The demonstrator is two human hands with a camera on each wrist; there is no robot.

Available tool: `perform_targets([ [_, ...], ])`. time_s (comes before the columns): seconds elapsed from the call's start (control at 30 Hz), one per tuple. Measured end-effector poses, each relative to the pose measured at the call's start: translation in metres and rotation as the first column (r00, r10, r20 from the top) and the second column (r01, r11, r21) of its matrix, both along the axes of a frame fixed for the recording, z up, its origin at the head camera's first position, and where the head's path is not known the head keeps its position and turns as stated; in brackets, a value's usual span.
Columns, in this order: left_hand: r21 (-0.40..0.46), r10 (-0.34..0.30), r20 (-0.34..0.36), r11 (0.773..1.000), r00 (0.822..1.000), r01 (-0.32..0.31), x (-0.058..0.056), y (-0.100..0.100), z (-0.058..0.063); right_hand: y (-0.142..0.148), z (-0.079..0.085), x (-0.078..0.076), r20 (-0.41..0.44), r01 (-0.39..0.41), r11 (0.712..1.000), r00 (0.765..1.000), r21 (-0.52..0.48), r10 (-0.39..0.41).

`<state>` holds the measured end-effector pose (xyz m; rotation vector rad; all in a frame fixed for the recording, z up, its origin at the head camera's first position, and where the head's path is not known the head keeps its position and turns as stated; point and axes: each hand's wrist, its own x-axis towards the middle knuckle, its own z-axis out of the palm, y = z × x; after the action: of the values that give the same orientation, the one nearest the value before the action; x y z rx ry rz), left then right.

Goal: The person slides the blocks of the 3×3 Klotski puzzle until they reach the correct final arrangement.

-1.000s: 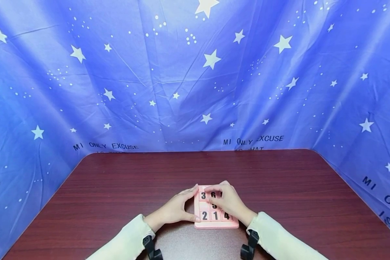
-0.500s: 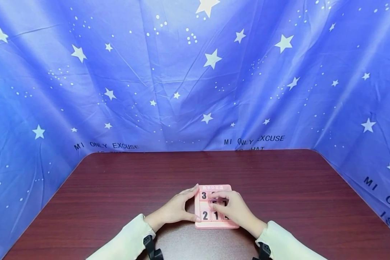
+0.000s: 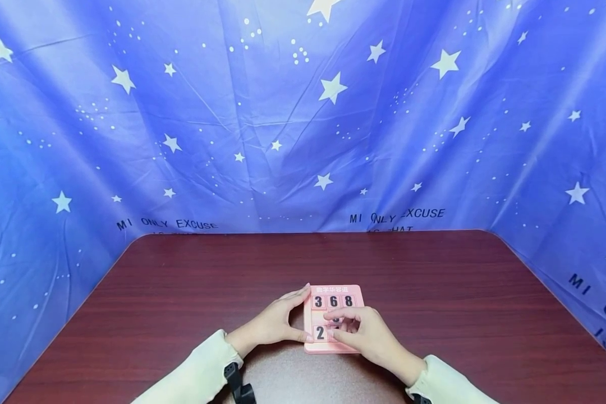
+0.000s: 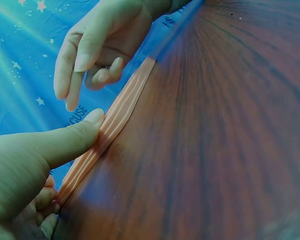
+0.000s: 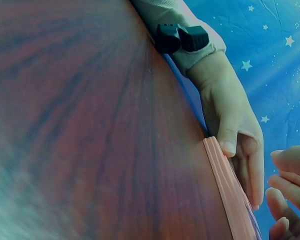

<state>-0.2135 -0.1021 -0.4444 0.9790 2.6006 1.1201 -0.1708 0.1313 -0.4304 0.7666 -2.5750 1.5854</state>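
Note:
A pink sliding number puzzle (image 3: pixel 328 349) lies flat on the table in the head view. Its top row reads 3, 6, 8, a 2 tile (image 3: pixel 320 333) sits at lower left, and a gap shows at the left of the middle row. My left hand (image 3: pixel 272 324) holds the puzzle's left side, thumb (image 4: pixel 92 120) at the near corner and fingers toward the far one. Over the right part hovers my right hand (image 3: pixel 373 334), thumb and forefinger apart, nothing between them. It hides the remaining tiles. In the left wrist view, this right hand (image 4: pixel 102 45) appears raised off the puzzle.
The dark red wooden table (image 3: pixel 222 264) spreads around the puzzle. Behind and beside it hangs a blue star-printed curtain (image 3: pixel 262 112). Black wrist cameras (image 3: pixel 238 384) are strapped at both pale sleeves (image 3: pixel 197 367).
My right hand has drawn back toward the near right, uncovering the top row with the 6 and 8 and now covering the lower right tiles. My left hand keeps its hold.

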Motion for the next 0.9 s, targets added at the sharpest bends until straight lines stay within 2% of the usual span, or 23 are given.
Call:
perform_targets([
  [0.17,0.001,0.009,0.015,1.000,1.000,-0.009,0.0003,-0.0001,0.0000,-0.0009,0.0030,0.0068,0.060,-0.012,1.000,0.998,-0.027,0.013],
  [0.27,0.001,0.013,0.022,1.000,1.000,-0.013,0.0005,0.0002,0.0001,-0.0020,0.0025,0.0084,0.071,0.002,1.000,0.998,-0.006,-0.001],
  [0.63,0.019,-0.001,0.013,1.000,1.000,0.001,-0.0011,-0.0002,-0.0021,-0.0068,-0.0029,0.0087,0.037,0.019,0.997,0.999,0.077,-0.022],
  [0.9,0.000,0.009,0.015,1.000,1.000,-0.009,-0.0002,-0.0001,0.0005,-0.0086,-0.0045,0.0076,0.028,0.057,0.992,0.998,0.116,-0.060],
])
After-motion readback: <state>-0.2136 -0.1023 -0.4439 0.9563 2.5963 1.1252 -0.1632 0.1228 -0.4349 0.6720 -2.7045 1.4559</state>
